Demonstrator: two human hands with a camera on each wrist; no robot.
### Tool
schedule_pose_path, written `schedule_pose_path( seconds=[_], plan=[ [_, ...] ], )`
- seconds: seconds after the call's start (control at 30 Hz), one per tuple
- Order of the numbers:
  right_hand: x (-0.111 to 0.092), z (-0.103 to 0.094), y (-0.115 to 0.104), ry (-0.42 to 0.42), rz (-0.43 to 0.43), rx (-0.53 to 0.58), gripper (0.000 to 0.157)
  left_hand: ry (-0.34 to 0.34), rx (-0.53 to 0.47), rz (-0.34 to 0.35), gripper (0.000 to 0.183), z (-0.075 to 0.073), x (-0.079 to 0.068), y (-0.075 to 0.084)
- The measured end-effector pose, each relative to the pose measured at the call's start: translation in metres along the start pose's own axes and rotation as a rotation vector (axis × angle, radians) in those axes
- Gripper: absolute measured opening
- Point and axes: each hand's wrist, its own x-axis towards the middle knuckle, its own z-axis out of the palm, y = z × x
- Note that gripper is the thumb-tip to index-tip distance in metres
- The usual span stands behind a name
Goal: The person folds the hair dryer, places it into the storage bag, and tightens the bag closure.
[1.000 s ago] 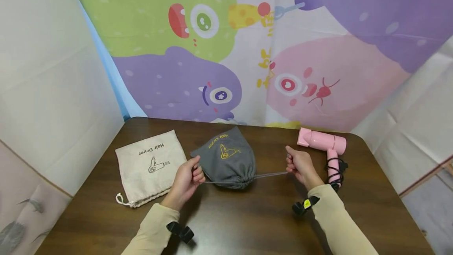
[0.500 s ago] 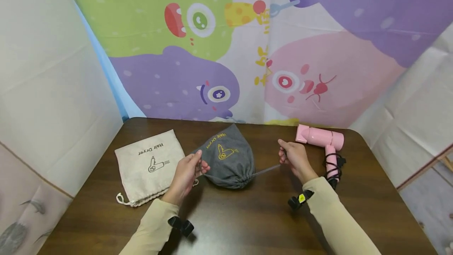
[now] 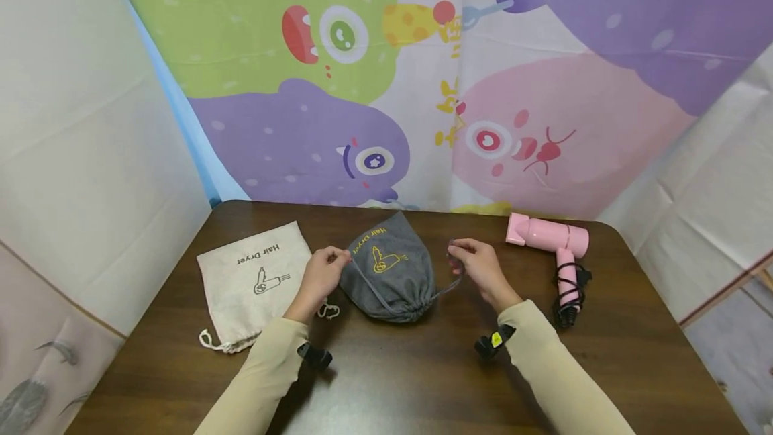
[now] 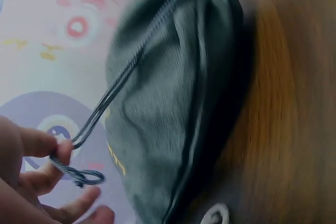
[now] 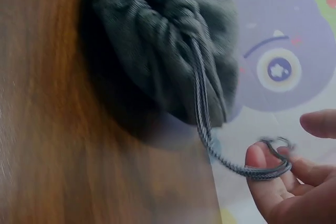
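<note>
A dark grey drawstring bag (image 3: 392, 267) with a yellow hair dryer print lies mid-table, its mouth gathered on the near side. My left hand (image 3: 325, 277) pinches one drawstring (image 4: 113, 90) between thumb and finger; it slants across the bag, its knotted end hanging loose in the left wrist view. To the bag's right, the other drawstring (image 5: 202, 98) bends slackly up to my right hand (image 3: 480, 268) and passes among its fingers. In the right wrist view the thumb (image 5: 319, 124) stands apart from the cord. What the bag contains is hidden.
A cream drawstring bag (image 3: 247, 287) lies flat at left, partly behind the left forearm. At right rests a pink hair dryer (image 3: 549, 237), its black cord (image 3: 568, 287) wound round the handle. A cartoon-printed cloth (image 3: 241, 32) hangs behind the brown table (image 3: 398, 381).
Both hands have come inward toward the grey bag, the right one moving farther. The drawstrings, first pulled out sideways, now go slack on the right and lie over the bag on the left.
</note>
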Motion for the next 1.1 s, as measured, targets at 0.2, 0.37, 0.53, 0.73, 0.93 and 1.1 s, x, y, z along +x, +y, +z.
schedule_pose_path(
  seconds=[0.2,0.37,0.53,0.73,0.93,1.1],
  plan=[
    [-0.001,0.020,0.004,-0.060,-0.003,-0.129,0.036,-0.072,0.290,0.054,0.022,0.002,0.007,-0.003],
    [-0.002,0.029,0.007,-0.094,0.027,-0.218,0.042,-0.124,0.352,0.042,0.022,0.007,0.012,-0.005],
    [-0.004,0.034,0.012,-0.150,0.069,-0.278,0.054,-0.133,0.343,0.063,0.020,0.013,0.016,-0.011],
    [-0.005,0.038,0.021,-0.172,0.061,-0.350,0.064,-0.101,0.166,0.035,0.014,0.027,0.018,-0.010],
    [-0.005,0.041,0.027,-0.139,0.032,-0.326,0.064,-0.042,-0.050,-0.001,0.014,0.041,0.015,-0.007],
    [-0.008,0.036,0.029,-0.088,0.043,-0.296,0.060,-0.048,-0.036,0.011,0.014,0.048,0.012,-0.002]
  ],
)
